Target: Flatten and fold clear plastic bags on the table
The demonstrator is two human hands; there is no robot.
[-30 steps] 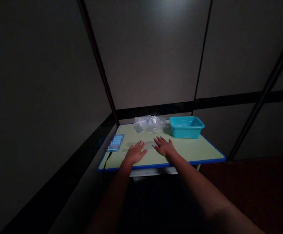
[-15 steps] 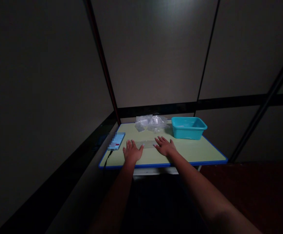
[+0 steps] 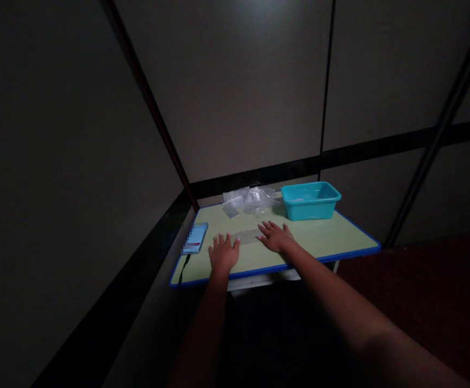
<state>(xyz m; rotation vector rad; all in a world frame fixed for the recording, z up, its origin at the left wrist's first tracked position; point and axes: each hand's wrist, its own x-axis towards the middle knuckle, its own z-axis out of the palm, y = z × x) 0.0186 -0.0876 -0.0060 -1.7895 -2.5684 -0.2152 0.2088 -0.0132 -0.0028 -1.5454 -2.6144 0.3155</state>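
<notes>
Fingers spread and gripping nothing, my left hand (image 3: 223, 253) and right hand (image 3: 276, 237) apparently smooth a clear, flat plastic sheet (image 3: 246, 236) front-left of the turquoise rectangular plastic tub (image 3: 311, 210); the next move likely calls for even pressure.

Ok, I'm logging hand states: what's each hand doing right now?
Left hand: open, palm down, at one end of the clear plastic.
Right hand: open, palm down, at the other end.

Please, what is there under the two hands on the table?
Between the left hand and the right hand, a flat, clear plastic piece shows on the table. What lies directly under each hand is covered and cannot be seen.
</notes>
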